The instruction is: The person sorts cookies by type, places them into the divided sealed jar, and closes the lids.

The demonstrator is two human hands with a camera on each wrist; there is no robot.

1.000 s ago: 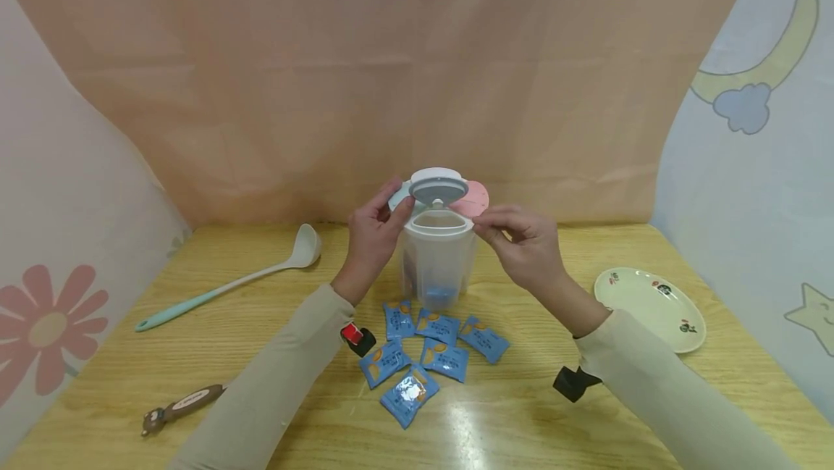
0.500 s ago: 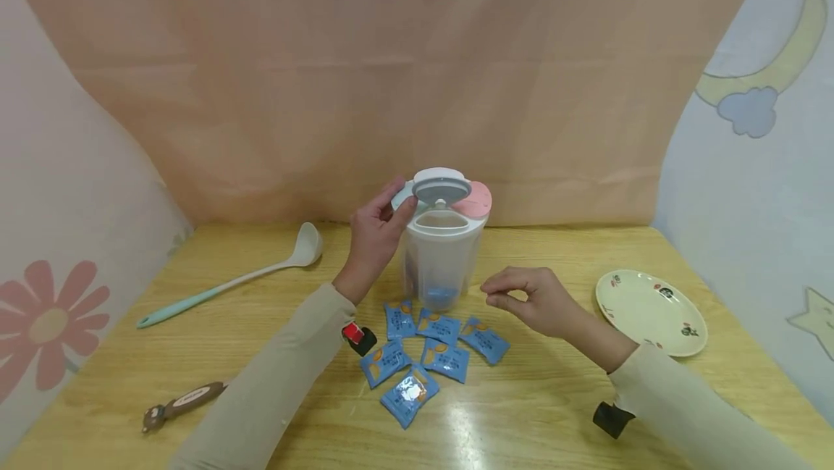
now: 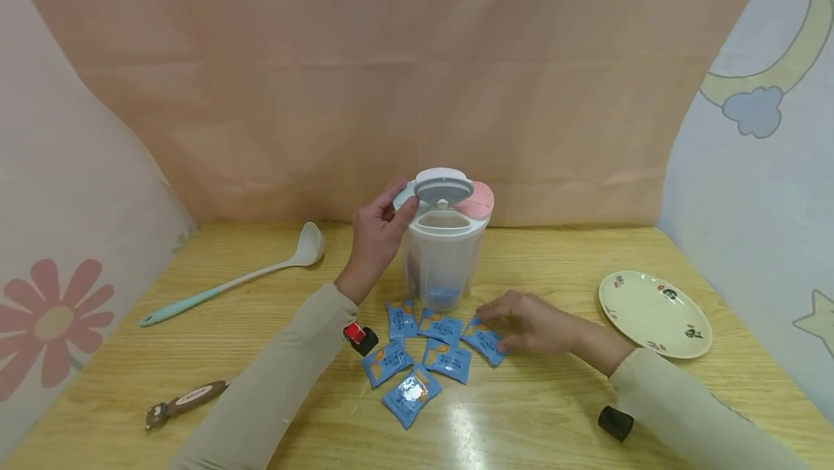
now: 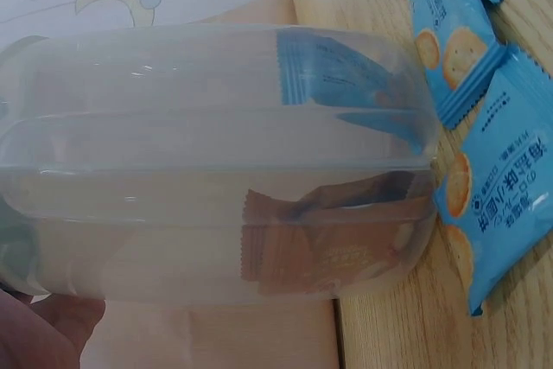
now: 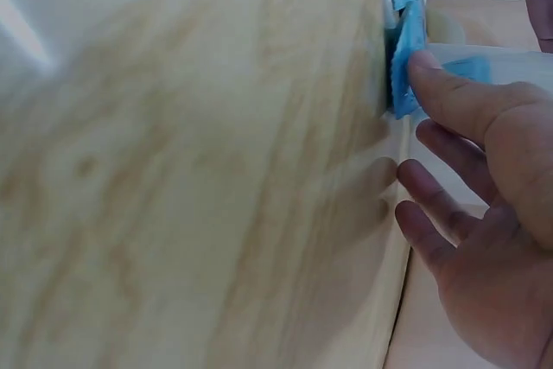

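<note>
At a wooden table (image 3: 195, 354), a person's left hand (image 3: 376, 237) grips the upper left side of a clear plastic container (image 3: 441, 260), fingers curled up to its lid (image 3: 443, 190), whose grey flap stands open over the mouth. The container stands upright at the middle of the table; the left wrist view shows a blue packet and a brown packet inside it. The right hand (image 3: 524, 322) lies low on the table just right of the container, fingers loosely extended, with a fingertip (image 5: 425, 64) pressing on the rightmost blue snack packet (image 3: 483, 339). Five more blue packets (image 3: 417, 354) lie scattered just in front of the container. A ladle (image 3: 234, 282) and a small bear-headed tool (image 3: 184, 403) lie to the left, a plate (image 3: 654, 313) to the right.
</note>
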